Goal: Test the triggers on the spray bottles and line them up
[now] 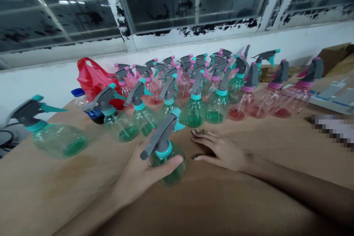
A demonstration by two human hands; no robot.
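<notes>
My left hand [143,173] is wrapped round a green spray bottle [173,171] with a grey head, teal collar and teal trigger. The bottle stands upright near the table's front, its nozzle pointing away from me. Just right of it, my right hand [218,149] rests on the wooden table [249,191], fingers stretched out and holding nothing. Beyond both hands runs a row of similar bottles, among them a green spray bottle [194,112] with some green liquid low inside. A pink spray bottle [241,105] stands farther right.
More pink and green bottles crowd behind the row. At far left stands another green spray bottle [59,140]. A dark drink bottle [95,112] sits by a red plastic bag [92,77]. On the right are a cardboard box [336,59] and a blurred flat object [336,127]. Windows line the wall behind.
</notes>
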